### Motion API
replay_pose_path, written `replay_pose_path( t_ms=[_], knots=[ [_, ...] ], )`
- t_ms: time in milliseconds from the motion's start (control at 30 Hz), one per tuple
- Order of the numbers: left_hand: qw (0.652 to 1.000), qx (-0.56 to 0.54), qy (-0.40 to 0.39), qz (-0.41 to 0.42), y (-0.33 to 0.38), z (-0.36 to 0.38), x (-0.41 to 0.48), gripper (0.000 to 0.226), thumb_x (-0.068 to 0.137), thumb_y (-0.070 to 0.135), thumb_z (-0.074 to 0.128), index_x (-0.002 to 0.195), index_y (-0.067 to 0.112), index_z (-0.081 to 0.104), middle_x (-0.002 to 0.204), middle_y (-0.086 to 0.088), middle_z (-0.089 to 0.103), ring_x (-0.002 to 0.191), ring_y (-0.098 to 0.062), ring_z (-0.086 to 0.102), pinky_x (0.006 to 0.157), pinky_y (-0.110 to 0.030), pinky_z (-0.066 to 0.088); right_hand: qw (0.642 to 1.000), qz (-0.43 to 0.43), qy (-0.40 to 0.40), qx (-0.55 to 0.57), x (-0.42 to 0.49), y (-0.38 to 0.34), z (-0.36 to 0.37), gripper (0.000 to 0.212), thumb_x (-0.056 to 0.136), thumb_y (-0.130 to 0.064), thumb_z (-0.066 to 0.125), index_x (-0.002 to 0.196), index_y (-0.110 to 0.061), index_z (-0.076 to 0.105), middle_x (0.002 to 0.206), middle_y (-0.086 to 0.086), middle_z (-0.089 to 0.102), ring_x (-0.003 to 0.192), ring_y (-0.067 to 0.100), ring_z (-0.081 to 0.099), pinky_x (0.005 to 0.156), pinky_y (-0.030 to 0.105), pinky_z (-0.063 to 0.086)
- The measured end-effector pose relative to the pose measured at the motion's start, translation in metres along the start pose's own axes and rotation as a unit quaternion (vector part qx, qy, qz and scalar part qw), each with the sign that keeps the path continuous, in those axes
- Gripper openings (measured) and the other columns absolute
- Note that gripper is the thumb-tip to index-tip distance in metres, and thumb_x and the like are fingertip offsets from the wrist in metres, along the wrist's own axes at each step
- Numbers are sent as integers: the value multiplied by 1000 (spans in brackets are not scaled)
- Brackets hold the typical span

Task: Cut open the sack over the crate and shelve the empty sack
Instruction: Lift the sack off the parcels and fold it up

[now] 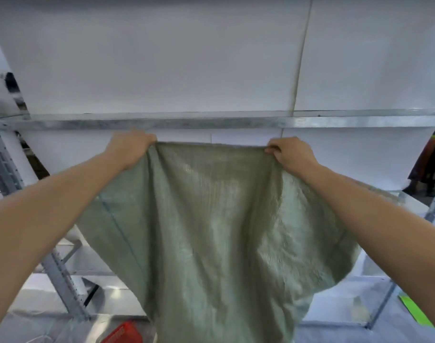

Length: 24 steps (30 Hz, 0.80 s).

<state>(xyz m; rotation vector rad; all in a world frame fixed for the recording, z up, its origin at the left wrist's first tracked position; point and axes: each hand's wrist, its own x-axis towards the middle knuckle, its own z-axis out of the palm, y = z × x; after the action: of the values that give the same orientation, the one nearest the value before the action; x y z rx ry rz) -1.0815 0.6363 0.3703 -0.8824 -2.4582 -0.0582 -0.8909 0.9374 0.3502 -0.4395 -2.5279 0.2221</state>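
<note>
Left fingers [150,140] are curled tight over the top edge of the sack [211,231], bunching the weave at that corner. The left hand [133,147] grips hard, knuckles up. Over on the other corner the right fingers [273,149] are hooked down, pinching the hem, and the right hand [289,154] grips it the same way. Between the two fists the top edge runs taut and nearly level.

The sack is green woven plastic, limp and creased, hanging flat from both hands with its lower end running out of the bottom of the view. A thin blue stripe [117,226] runs down its left side. Any print on the cloth can't be made out.

The taut edge sits just below the steel rail [186,123] of the rack, close to it but apart. A perforated post [3,164] slants down at the left. Low down, just left of the hanging sack, a corner of the red crate [122,334] shows. A bright green sheet [414,313] lies on the floor far right.
</note>
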Motion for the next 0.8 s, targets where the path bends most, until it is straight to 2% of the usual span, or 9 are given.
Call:
replay_pose_path(
  t_ms=[33,167,267,400,467,533,667,733,800],
  knots=[
    [1000,12,16,6,1,-2,1,29,98,21,31,109,11,56,118,-20,57,107,-35,54,87,-37,41,1000,-8,17,-21,1,-2,-2,25,96,-28,43,99,-14,63,97,11,67,96,31,60,74,34,43],
    [1000,14,-8,23,5,-15,5,25,98,23,32,101,16,55,115,-19,57,106,-32,54,91,-38,41,997,-21,-49,-55,10,-4,-18,24,97,-27,41,98,-14,61,102,14,64,101,31,57,74,32,39],
    [998,24,60,-11,-7,-31,36,24,95,16,35,110,14,54,111,-20,56,102,-36,55,82,-40,41,998,-19,46,-33,31,-7,-38,25,96,-29,41,97,-14,61,98,14,65,97,32,58,75,34,42],
    [998,-16,-50,26,14,12,11,30,98,20,32,119,16,53,123,-20,57,109,-32,55,94,-38,44,991,-8,-75,-113,23,-3,-22,21,97,-29,38,90,-24,58,105,11,62,103,31,58,75,32,38],
    [998,-64,2,-9,10,-2,26,34,97,14,33,127,15,50,130,-23,52,115,-37,51,97,-41,39,997,19,-14,-71,31,-1,-32,23,95,-25,39,98,-21,62,108,15,64,102,33,58,77,34,40],
    [995,-81,48,-30,9,-15,43,29,92,8,40,118,12,52,119,-27,56,105,-39,54,85,-41,43,997,31,66,-36,36,-2,-36,23,94,-22,38,97,-17,61,101,17,64,95,34,58,71,33,38],
    [992,-63,-97,41,19,21,14,28,98,29,33,98,17,59,120,-18,58,108,-33,54,87,-33,39,990,16,-110,-90,17,4,-6,23,95,-30,44,90,-13,59,103,18,62,99,33,57,73,33,38],
    [989,-116,-88,8,4,28,17,28,98,27,34,93,12,57,108,-21,60,92,-32,56,80,-33,39,994,20,-107,-16,14,9,-6,21,91,-34,52,86,-14,56,100,16,63,97,32,57,75,34,41],
    [986,-151,-65,4,-10,27,30,25,98,21,34,87,6,51,95,-24,62,80,-30,55,75,-36,43,992,22,-121,24,16,9,-8,30,85,-40,61,101,-15,58,109,13,62,101,29,57,78,32,41]
  ],
)
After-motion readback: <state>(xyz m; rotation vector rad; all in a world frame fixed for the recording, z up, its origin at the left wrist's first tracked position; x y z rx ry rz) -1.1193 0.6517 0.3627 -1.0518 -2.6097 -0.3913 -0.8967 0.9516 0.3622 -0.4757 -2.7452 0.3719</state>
